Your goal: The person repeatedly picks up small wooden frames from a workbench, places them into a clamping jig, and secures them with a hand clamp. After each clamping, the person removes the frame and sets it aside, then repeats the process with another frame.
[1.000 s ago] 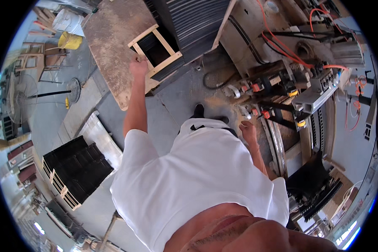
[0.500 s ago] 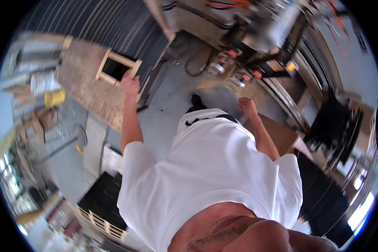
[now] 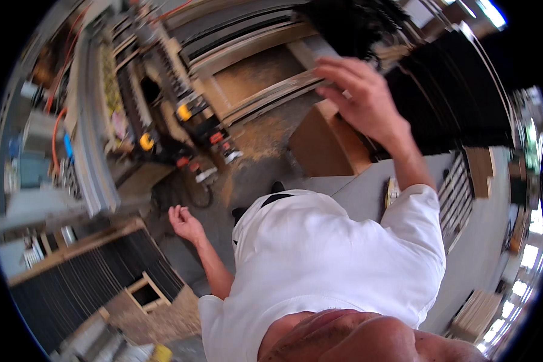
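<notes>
One large stack of black panels [image 3: 449, 96] stands at the person's right, and a second group of dark ribbed panels [image 3: 96, 283] lies at the lower left, with one small wooden frame [image 3: 157, 288] at its edge on one brown board [image 3: 178, 320]. One brown box [image 3: 320, 142] sits on the floor in front of the larger stack; whether they touch cannot be told. Ahead and to the left stands one machine [image 3: 93, 175] with two yellow caps [image 3: 184, 113], and one slatted rack [image 3: 455, 199] is beyond the right arm. The right hand [image 3: 362, 99] is raised, open with fingers loosely spread and holding nothing, overlapping the box in view, the stack just to its right. The left hand [image 3: 187, 225] is half open, fingers slightly curled, empty, between machine and ribbed panels, well apart from the stack
</notes>
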Demonstrator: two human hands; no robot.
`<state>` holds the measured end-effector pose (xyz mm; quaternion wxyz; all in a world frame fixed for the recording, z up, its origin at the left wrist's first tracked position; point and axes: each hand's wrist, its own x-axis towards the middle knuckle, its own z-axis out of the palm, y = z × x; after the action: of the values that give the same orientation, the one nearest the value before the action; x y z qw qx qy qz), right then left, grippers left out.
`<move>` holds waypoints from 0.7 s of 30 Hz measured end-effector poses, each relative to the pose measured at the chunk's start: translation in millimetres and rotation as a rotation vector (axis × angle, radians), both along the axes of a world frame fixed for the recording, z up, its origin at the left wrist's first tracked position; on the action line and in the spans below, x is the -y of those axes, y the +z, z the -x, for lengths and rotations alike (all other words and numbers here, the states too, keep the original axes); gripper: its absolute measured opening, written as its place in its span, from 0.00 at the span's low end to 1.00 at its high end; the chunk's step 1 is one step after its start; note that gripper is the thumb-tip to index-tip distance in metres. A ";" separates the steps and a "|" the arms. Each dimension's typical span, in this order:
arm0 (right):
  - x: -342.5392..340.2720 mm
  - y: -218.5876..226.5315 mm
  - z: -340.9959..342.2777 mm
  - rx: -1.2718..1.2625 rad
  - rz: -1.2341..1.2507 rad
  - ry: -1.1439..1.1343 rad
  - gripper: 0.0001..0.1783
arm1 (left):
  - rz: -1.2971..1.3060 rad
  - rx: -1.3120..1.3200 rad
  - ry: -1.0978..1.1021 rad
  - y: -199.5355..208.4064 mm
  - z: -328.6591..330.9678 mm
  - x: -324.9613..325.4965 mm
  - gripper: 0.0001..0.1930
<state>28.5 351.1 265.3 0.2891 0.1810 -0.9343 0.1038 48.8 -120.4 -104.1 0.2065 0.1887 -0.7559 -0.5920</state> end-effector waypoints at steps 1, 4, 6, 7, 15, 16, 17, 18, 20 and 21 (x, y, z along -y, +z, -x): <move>-22.8 25.3 -10.3 -0.115 -0.098 -0.080 0.14 | -0.063 0.012 -0.082 15.1 13.5 -36.0 0.17; -66.5 101.1 -49.7 -0.351 -0.255 -0.370 0.15 | -0.143 0.015 -0.243 41.3 56.3 -95.4 0.17; -124.3 126.0 -81.4 -0.416 -0.409 -0.646 0.14 | -0.184 -0.016 -0.309 59.3 87.6 -112.3 0.18; -148.1 134.9 -101.1 -0.273 -0.394 -0.776 0.14 | -0.206 0.007 -0.317 73.2 105.5 -119.3 0.18; -218.9 134.3 -156.1 0.050 -0.053 -1.014 0.18 | -0.375 -0.126 -0.254 132.4 283.9 -131.9 0.18; -213.6 136.7 -150.7 0.048 -0.068 -1.017 0.18 | -0.394 -0.095 -0.240 141.3 305.7 -132.8 0.19; -203.2 136.9 -143.8 0.016 -0.080 -1.037 0.17 | -0.425 -0.025 -0.228 150.5 326.0 -135.0 0.21; -185.0 139.1 -132.6 -0.015 -0.096 -1.058 0.17 | -0.459 0.046 -0.217 156.4 348.0 -136.5 0.23; -148.2 138.8 -111.1 -0.074 -0.061 -1.014 0.16 | -0.616 0.066 -0.221 154.1 402.7 -124.5 0.27; -128.6 136.4 -98.9 -0.098 -0.022 -0.952 0.15 | -0.698 0.082 -0.225 149.6 428.8 -117.8 0.29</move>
<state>127.3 479.7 401.8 0.3464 -0.2594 -0.8996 -0.0587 -380.0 -2.6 45.5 0.0329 0.1869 -0.5320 -0.8252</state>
